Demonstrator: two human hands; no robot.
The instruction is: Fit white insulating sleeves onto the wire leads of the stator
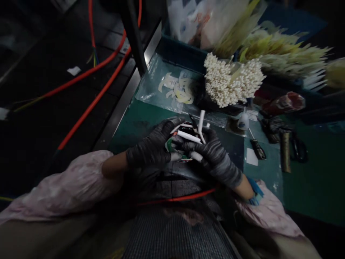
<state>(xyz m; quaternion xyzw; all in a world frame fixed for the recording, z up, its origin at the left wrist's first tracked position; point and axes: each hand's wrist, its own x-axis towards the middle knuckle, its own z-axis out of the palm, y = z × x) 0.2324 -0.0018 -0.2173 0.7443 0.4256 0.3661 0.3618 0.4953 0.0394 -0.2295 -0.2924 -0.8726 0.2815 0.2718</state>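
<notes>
Both of my hands wear grey knit gloves and sit close together at the near edge of the green table (151, 113). Between them is a small rounded assembly (188, 136) with white tube pieces, dark inner parts and a green section that may be a circuit board. My left hand (151, 145) wraps its left side, thumb toward me. From the right, my right hand (219, 158) grips it with bent fingers. A white bent tube (201, 126) sticks up from its far side. The fingers hide much of the assembly, so its exact kind is unclear.
A bunch of white bead-like stems (233, 81) stands behind, beside pale yellow plumes (285, 54). To the right lie a screwdriver (258, 149), a small squeeze bottle (243, 121) and black-handled scissors (299, 148). Orange cables (88, 111) run on the left; a plastic bag (151, 81) lies flat.
</notes>
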